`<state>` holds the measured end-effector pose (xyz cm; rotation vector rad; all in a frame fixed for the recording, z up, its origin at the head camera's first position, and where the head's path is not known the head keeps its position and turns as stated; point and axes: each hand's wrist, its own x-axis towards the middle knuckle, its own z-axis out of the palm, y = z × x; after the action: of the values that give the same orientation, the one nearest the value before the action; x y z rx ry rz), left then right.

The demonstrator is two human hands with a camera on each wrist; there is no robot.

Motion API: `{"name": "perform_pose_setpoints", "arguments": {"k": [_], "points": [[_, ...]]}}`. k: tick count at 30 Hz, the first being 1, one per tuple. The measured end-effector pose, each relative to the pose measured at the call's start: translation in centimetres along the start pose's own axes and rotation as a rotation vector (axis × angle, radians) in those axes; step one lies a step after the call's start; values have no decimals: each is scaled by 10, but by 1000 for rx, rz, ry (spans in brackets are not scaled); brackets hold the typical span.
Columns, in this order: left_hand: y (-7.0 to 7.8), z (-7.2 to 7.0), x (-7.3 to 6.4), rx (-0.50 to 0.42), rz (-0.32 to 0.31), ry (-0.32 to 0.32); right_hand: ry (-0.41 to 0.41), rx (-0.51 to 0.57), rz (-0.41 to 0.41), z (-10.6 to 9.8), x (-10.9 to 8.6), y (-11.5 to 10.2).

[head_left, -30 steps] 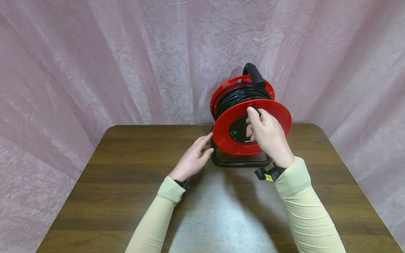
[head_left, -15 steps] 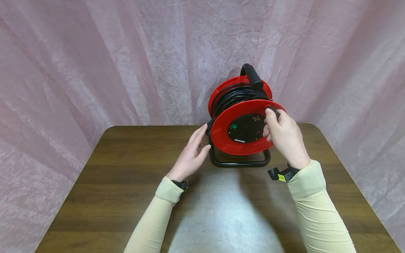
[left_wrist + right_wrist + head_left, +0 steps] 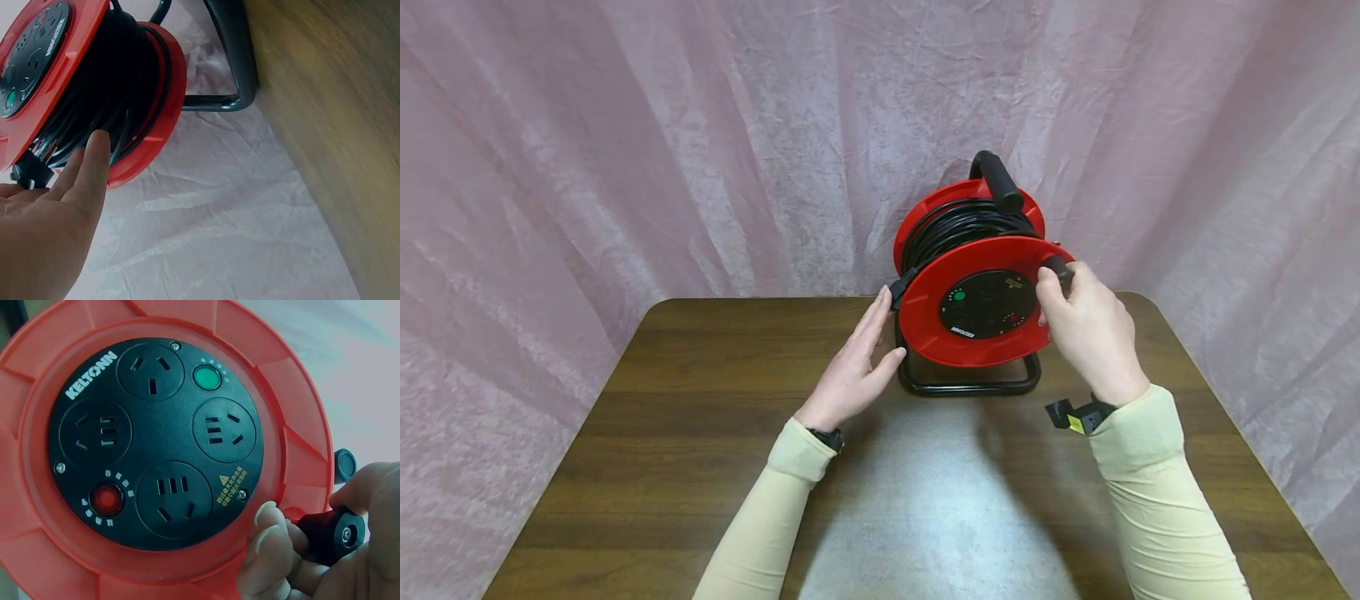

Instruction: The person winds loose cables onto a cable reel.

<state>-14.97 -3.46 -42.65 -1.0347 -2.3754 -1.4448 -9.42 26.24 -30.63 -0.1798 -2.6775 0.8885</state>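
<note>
A red cable reel [image 3: 925, 335] wound with black cable [image 3: 966, 225] stands on its black tubular frame [image 3: 970, 389]. My right hand [image 3: 1093, 329] grips the black crank knob [image 3: 1057, 267] at the right of the reel's front disc. In the right wrist view, thumb and fingers curl about that knob [image 3: 334, 532]. My left hand [image 3: 852, 367] has its fingers straight, with the fingertips right at a black plug [image 3: 902, 288] on the disc's left edge. The left wrist view has the plug [image 3: 31, 170] partly behind the left hand's fingers.
The reel sits at the back of a wooden table [image 3: 685, 417], close to a pink curtain [image 3: 790, 150]. A black carrying handle [image 3: 997, 182] rises above the drum. Sockets, a green button [image 3: 207, 377] and a red button [image 3: 107, 499] fill the disc's black centre panel.
My right hand has carried the knob rightward and slightly down, turning the disc clockwise. The plug has come into view and risen beside my left fingertips. The left hand has hardly moved.
</note>
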Motion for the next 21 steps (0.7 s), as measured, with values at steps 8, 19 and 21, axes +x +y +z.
{"name": "perform_pose_setpoints", "arguments": {"k": [8, 19, 21], "points": [[4, 1, 0, 25, 3, -12, 3, 3, 27, -1, -2, 12], [5, 2, 2, 0, 37, 13, 10, -5, 1, -2, 1, 23], [4, 1, 1, -14, 39, 44, 9, -15, 0, -3, 1, 24]]}}
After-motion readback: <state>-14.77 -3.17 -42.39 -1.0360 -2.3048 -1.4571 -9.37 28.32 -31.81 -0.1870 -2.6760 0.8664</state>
